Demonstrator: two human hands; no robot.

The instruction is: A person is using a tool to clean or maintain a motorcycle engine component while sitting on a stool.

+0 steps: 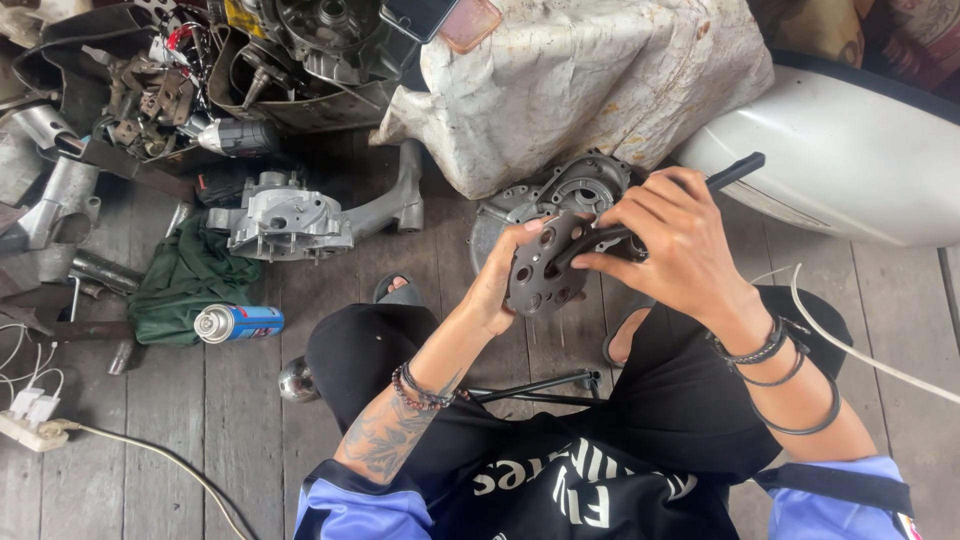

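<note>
Both hands work above the lap: the left hand (505, 280) grips the rim of a round metal plate (545, 268), the right hand (670, 240) is closed on a black tool (700, 190) laid across it. Dark grey and drilled with holes, the plate looks stiff, heavy, perhaps greasy; its edge seems the safest hold.

The scene is lit by soft, even daylight, and only faint shadows are cast. Mild glare is seen on the white curved panel (850, 150); away from it, edges are bent slightly by wide-angle distortion.
</note>
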